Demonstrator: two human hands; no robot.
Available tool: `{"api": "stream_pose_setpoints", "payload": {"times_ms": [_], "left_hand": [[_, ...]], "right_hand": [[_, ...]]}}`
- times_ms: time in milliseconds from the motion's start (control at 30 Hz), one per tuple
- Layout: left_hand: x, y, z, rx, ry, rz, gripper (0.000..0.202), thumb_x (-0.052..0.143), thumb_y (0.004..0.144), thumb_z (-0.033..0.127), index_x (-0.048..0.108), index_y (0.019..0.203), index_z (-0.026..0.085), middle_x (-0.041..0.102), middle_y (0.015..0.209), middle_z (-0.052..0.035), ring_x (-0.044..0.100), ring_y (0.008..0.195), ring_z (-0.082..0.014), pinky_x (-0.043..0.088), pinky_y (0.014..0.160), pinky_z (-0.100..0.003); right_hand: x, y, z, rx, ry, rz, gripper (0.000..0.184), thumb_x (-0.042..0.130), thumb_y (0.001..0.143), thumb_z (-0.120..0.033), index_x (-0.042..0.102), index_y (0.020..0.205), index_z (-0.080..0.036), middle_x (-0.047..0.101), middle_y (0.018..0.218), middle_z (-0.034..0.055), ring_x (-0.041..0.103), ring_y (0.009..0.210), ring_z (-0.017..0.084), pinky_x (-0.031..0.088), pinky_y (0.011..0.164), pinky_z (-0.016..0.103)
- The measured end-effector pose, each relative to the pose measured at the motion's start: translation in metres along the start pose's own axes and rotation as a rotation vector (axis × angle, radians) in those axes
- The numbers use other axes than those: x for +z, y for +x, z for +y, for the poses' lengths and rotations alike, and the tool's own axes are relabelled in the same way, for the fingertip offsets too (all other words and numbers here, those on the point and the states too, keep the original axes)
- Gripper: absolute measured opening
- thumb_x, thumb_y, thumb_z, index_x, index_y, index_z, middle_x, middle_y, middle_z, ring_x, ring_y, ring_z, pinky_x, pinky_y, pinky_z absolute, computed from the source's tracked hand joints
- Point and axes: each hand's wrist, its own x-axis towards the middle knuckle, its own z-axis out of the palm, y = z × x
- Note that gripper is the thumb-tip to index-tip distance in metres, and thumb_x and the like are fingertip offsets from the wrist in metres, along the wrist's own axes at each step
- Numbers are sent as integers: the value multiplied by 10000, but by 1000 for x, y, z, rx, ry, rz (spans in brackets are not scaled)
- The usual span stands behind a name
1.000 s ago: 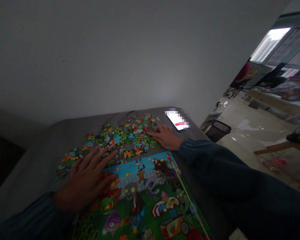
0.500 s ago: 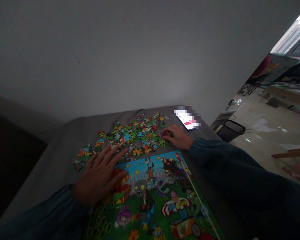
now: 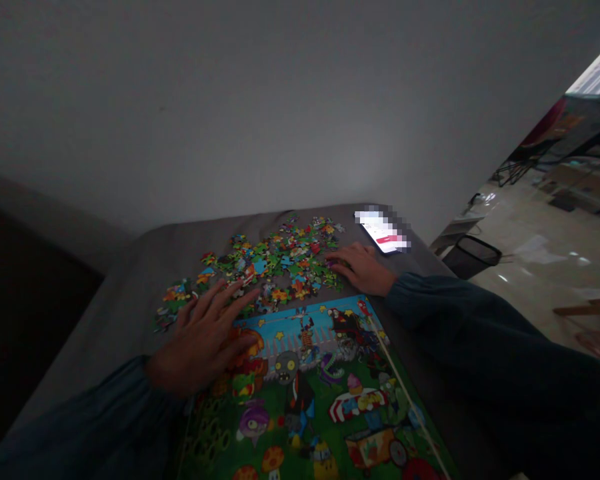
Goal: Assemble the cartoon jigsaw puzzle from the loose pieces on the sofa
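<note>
Nearby, the printed puzzle picture (image 3: pixel 310 400) lies flat on the grey counter (image 3: pixel 130 280). Left hand (image 3: pixel 205 340) is palm down, fingers spread, empty, resting on the picture's upper-left corner. Its fingertips reach the loose puzzle pieces (image 3: pixel 275 263) scattered just beyond. Right hand (image 3: pixel 363 267) is at the pile's right edge, fingers curled; cannot tell whether it pinches a piece. Lit phone (image 3: pixel 383 233) lies behind it.

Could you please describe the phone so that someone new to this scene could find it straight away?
Start at the grey table and go to its far right corner, just beyond the right hand. The phone lies flat there, the only thing with a glowing white screen.
</note>
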Motion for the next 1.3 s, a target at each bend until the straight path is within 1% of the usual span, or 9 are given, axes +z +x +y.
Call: {"api": "stream_pose_setpoints", "payload": {"times_ms": [267, 433, 533, 700, 800, 933, 1033, 1167, 1300], "left_hand": [[4, -1, -3, 13, 10, 7, 660, 330, 952, 711, 338, 1535, 402, 285, 1653, -12, 179, 1520, -377, 213, 1157, -651], [0, -1, 0, 49, -25, 105, 612, 368, 964, 662, 429, 1497, 367, 286, 1649, -67, 189, 1508, -409, 239, 1124, -694], [-12, -4, 19, 99, -163, 176, 534, 377, 980, 616, 519, 1430, 366, 426, 1569, -80, 360, 1428, -393, 312, 1098, -666], [-27, -17, 70, 172, -623, 75, 392, 505, 965, 549, 629, 1279, 350, 719, 1171, -17, 669, 1032, -223, 543, 881, -348], [-23, -17, 83, 67, -803, -30, 286, 559, 943, 505, 709, 1105, 323, 748, 877, 26, 687, 749, -178, 536, 635, -266], [-14, -9, 81, -44, -940, 34, 236, 588, 918, 444, 758, 932, 281, 753, 853, 4, 699, 779, -191, 544, 667, -279], [-13, -7, 83, -9, -994, 139, 189, 650, 871, 406, 766, 810, 270, 741, 890, -17, 698, 815, -190, 561, 686, -275], [-16, -3, 70, 97, -821, 218, 207, 621, 899, 424, 781, 906, 292, 737, 928, -27, 700, 850, -199, 579, 735, -309], [-9, 15, 31, 40, -289, 532, 358, 495, 952, 422, 770, 1048, 213, 695, 1142, -128, 615, 1128, -319, 437, 1051, -550]], "right_hand": [[-2, -5, -1, 90, 82, 99, 153, 584, 937, -298, 606, 1044, -190, 667, 1026, 97, 569, 1046, 287, 351, 912, 442], [-25, -12, -23, 109, 327, 203, 117, 582, 923, -309, 568, 903, -194, 614, 882, 53, 551, 837, 210, 398, 767, 346], [-41, -29, -60, 107, 597, 14, 180, 589, 931, -370, 558, 903, -195, 532, 729, -20, 462, 619, 135, 366, 597, 276], [-36, -59, -121, -51, 798, -260, 111, 640, 918, -285, 600, 877, -190, 582, 741, -35, 502, 641, 102, 366, 592, 236], [-20, -64, -131, 4, 859, -247, 102, 699, 874, -254, 631, 834, -188, 605, 737, -37, 526, 666, 103, 374, 611, 232], [-6, -62, -127, 164, 1080, -276, 138, 710, 859, -290, 659, 946, -195, 595, 693, -52, 526, 593, 102, 404, 567, 227], [-3, -61, -126, 136, 1100, -268, 125, 691, 872, -278, 677, 959, -190, 631, 735, -35, 562, 624, 108, 428, 587, 232], [-3, -63, -128, 4, 925, -133, 78, 699, 869, -244, 708, 831, -177, 641, 736, -24, 563, 671, 106, 408, 629, 233], [0, -62, -129, 33, 971, -143, 119, 689, 878, -275, 710, 838, -165, 660, 739, -14, 577, 668, 109, 421, 624, 231]]}}
